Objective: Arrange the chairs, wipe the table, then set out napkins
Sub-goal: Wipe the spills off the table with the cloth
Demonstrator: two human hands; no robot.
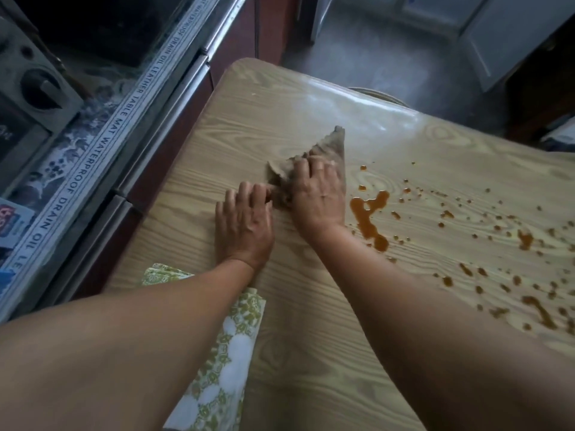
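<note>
A grey-brown cleaning cloth (333, 144) lies bunched in a triangle on the wood-grain table (311, 306). My right hand (317, 194) presses flat on top of it, fingers spread over the fabric. My left hand (244, 219) lies beside it on the left, its fingertips pinching the cloth's near edge. An orange-brown sauce spill (368, 219) pools just right of my right wrist, and droplets (497, 231) scatter across the table's right side. A white napkin with a green pattern (227, 362) lies under my left forearm near the table's front edge.
A counter with a printed drain mat (84, 157) and a metal rail (174, 113) runs along the table's left side. A stove knob (40, 85) shows at far left. Grey floor (389, 51) and white cabinets (510, 35) lie beyond the far table edge.
</note>
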